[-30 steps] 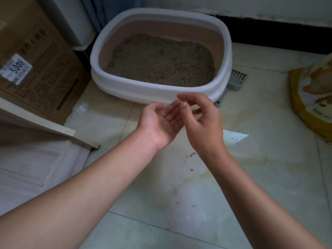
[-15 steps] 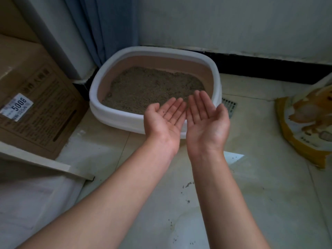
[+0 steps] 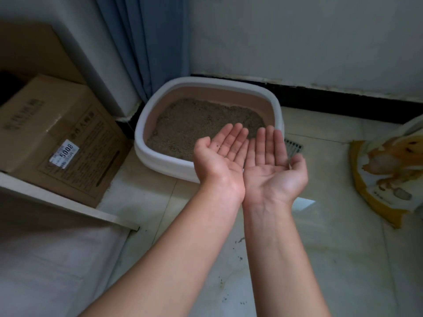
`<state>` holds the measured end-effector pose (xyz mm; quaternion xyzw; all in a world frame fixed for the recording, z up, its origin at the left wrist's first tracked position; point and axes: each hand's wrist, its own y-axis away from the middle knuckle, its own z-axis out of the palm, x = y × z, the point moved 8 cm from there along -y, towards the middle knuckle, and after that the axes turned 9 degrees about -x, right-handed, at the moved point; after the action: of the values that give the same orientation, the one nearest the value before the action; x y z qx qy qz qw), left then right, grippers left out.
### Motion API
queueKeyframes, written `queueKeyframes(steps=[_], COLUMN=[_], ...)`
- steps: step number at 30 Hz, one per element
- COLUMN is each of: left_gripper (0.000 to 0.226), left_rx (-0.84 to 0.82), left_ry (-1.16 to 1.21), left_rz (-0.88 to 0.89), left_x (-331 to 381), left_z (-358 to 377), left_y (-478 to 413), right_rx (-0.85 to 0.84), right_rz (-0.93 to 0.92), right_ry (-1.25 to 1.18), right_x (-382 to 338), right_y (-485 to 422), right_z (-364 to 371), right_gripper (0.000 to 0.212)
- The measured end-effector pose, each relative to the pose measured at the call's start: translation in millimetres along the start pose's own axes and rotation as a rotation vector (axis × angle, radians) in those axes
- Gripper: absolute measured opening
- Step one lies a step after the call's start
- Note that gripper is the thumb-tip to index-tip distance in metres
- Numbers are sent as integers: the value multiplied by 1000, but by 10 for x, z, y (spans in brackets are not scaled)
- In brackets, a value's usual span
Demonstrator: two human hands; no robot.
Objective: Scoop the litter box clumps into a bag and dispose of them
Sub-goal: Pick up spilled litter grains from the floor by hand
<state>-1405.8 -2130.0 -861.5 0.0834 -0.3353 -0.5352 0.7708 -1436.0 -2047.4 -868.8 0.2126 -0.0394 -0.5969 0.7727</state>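
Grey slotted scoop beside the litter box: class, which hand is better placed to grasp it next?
Right, probably. The right hand, open palm up, is nearest the grey slotted scoop; the left hand, also open, is farther, before the white-rimmed litter box.

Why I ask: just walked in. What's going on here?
A person holds both hands out flat, palms up, side by side in front of the litter box. The left hand carries a few dark specks; the right hand holds nothing. The litter lies in the box, and no scooping is under way.
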Motion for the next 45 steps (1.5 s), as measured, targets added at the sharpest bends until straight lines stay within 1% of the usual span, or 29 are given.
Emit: queueKeyframes(steps=[6,12,21,23,28,32,36,41,45], left_gripper=[49,48,47,48,51,51,51,52,53], left_rx=[-3,-20,-104,-149,-227,-243,-242,-259,-293], left_ry=[19,42,60,47,56,91,118,117,108], left_rz=[24,40,109,126,158,191,216,231,250], left_x=[464,1041,1996,2164,2417,2470,2416,2382,2479], left_z=[952,2129,4070,4524,5381,5795,6000,6107,6127], left_y=[733,1631,3270,3688,4730,5504,6151,6621,6860], right_rx=[23,7,-82,-120,-182,-204,-217,-205,-226], right_rz=[24,66,98,98,105,120,129,136,146], right_ry=[-13,-13,0,12,30,74,151,177,147], right_x=[-305,-690,-1389,-1586,-2089,-2476,-2829,-3034,-3007], right_y=[532,1229,2534,2858,3694,4346,4916,5359,5597], right_z=[1050,2427,4712,5200,6129,6575,6827,6939,7022], right_gripper=[52,53,55,54,54,54,54,54,53])
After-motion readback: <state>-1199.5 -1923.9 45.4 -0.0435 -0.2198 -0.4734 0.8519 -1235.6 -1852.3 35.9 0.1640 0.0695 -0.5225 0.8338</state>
